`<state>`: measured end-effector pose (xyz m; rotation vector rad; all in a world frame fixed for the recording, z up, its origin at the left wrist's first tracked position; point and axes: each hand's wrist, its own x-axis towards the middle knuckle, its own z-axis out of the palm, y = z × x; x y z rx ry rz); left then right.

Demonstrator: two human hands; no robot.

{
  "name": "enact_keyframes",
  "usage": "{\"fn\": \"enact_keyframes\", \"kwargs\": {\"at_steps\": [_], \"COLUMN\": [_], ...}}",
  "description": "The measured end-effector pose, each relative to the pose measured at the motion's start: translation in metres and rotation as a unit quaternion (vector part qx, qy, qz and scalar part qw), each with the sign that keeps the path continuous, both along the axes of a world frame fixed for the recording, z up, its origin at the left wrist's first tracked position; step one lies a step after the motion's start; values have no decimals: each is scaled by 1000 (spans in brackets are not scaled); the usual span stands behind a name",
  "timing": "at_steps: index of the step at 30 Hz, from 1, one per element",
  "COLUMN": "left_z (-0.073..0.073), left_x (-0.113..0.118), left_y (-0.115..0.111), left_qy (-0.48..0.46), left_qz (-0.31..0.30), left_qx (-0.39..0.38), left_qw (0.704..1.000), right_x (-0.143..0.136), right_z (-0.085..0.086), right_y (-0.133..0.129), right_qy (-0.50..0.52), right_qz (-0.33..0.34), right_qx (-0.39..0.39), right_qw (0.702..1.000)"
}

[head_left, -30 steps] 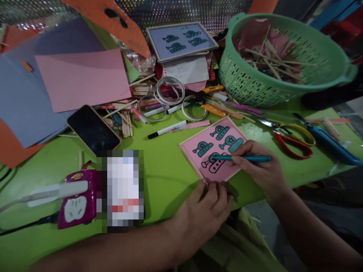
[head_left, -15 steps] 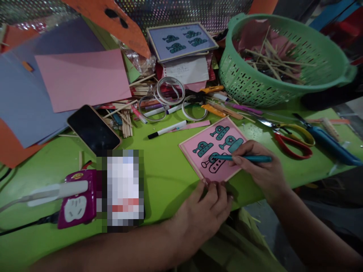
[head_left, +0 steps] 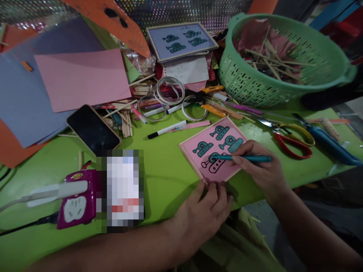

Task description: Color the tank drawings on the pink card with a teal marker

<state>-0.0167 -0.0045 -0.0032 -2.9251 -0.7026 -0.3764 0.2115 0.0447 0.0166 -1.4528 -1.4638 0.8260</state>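
While a dark-screened phone (head_left: 93, 128) lies toward the left of the green tabletop (head_left: 164, 162), with a white marker (head_left: 167, 129) to its right, a framed blue card (head_left: 170, 31) sits behind them bearing four drawings, all filled in dark teal. Next along is the framed pink card (head_left: 227, 174), lying flat near the tabletop's front edge and carrying four similar outlines. Its left drawing (head_left: 202, 149) looks filled in teal; the left hand (head_left: 208, 206) rests below, fingers loosely bent with their tips at the card's near edge, though I cannot tell whether they grip it. The lowest drawing (head_left: 214, 165) is the unfinished one: its dome is partly teal, while its long base and the part jutting out at left show bare pink (roughly half or more, I judge, is left). The upper drawing (head_left: 219, 132) and the right-hand drawing (head_left: 231, 144) look coloured as well, so about three of the four seem done. Farther right, the right hand (head_left: 256, 166) has its fingers pinching a teal pen (head_left: 253, 158), whose tip is at that partly coloured dome.
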Motion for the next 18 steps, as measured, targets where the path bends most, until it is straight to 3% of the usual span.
{"fn": "enact_keyframes", "kwargs": {"at_steps": [18], "left_z": [2], "left_x": [-2], "left_y": [-2], "left_qy": [8], "left_qz": [-9], "left_qx": [1], "left_qw": [1000], "right_x": [-2], "right_z": [3], "right_y": [-1], "right_qy": [5], "right_qz": [-4], "right_qx": [-30], "right_qw": [1000]}}
